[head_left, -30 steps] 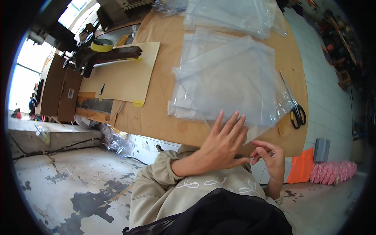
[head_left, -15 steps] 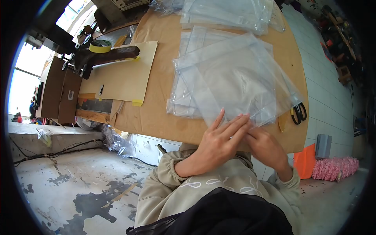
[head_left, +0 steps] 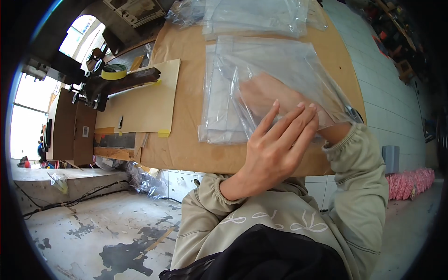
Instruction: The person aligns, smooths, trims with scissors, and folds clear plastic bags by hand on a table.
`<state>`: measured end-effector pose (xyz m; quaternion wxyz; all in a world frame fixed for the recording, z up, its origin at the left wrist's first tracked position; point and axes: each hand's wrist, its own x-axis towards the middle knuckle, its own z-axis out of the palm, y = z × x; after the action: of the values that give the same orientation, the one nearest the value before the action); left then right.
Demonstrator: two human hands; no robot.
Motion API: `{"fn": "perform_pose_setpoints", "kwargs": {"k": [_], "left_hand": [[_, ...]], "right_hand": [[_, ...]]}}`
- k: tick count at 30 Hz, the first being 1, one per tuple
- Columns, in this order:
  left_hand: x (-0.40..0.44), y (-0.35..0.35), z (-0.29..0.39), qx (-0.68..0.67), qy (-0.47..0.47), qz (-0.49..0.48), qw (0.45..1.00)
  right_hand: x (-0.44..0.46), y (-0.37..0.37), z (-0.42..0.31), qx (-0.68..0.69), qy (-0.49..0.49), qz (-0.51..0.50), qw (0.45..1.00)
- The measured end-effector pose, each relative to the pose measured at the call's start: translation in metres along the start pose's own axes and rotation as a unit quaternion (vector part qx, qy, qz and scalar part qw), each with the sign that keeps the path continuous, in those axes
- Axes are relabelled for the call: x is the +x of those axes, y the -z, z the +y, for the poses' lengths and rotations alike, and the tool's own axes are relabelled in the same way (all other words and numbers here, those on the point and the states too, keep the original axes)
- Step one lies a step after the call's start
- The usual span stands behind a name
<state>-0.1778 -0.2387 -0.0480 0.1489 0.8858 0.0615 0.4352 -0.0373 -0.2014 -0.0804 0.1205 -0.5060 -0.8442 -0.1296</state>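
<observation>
A clear plastic bag [head_left: 284, 58] lies on top of several similar bags [head_left: 217, 107] on the brown-covered table. My right hand [head_left: 270, 95] is inside this top bag, seen through the film, with its fingers stretched out toward the left and slightly blurred. Over the bag's near edge rests my left hand [head_left: 277, 144], its fingers extended and lightly spread, palm down. Its fingertips press near my right wrist, so part of the bag's mouth is hidden.
More clear bags [head_left: 254, 18] lie at the table's far end. To the left, a dark machine arm [head_left: 133, 80] carries a yellow tape roll [head_left: 114, 72] above a cream board [head_left: 154, 102]. A small cutter [head_left: 121, 122] sits on the board. Brown paper [head_left: 186, 156] covers the table.
My right hand has moved forward and left from the bag's near edge into the bag. My left hand stays on the near edge, and the top bag has shifted and lifted.
</observation>
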Motion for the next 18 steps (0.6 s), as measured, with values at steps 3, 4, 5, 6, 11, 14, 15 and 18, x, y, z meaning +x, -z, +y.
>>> {"fn": "perform_pose_setpoints", "kwargs": {"k": [3,4,5,6,11,14,15,18], "left_hand": [[0.006,-0.002,0.000,0.022,-0.016,0.019,0.999],[0.007,-0.002,0.000,0.026,-0.021,0.024,0.999],[0.007,-0.002,0.001,0.016,-0.023,0.023,0.999],[0.007,-0.001,0.002,0.008,-0.023,0.023,0.999],[-0.021,0.001,-0.011,-0.013,0.040,0.090,0.995],[-0.053,-0.026,-0.023,-0.086,0.196,0.269,0.939],[-0.062,-0.027,-0.024,-0.090,0.244,0.257,0.931],[-0.080,-0.003,-0.025,-0.044,0.313,0.014,0.948]], "right_hand": [[0.027,-0.034,0.037,0.067,-0.040,0.032,0.996],[0.033,-0.045,0.048,0.101,-0.068,0.040,0.992],[0.037,-0.055,0.056,0.167,-0.141,0.035,0.975],[0.042,-0.062,0.063,0.230,-0.214,0.039,0.948],[0.053,-0.060,0.063,0.413,-0.320,0.043,0.852],[0.060,-0.048,0.061,0.406,-0.332,-0.016,0.852],[0.064,-0.064,0.072,0.338,-0.308,-0.008,0.889],[0.064,-0.098,0.087,0.198,-0.205,0.094,0.954]]}}
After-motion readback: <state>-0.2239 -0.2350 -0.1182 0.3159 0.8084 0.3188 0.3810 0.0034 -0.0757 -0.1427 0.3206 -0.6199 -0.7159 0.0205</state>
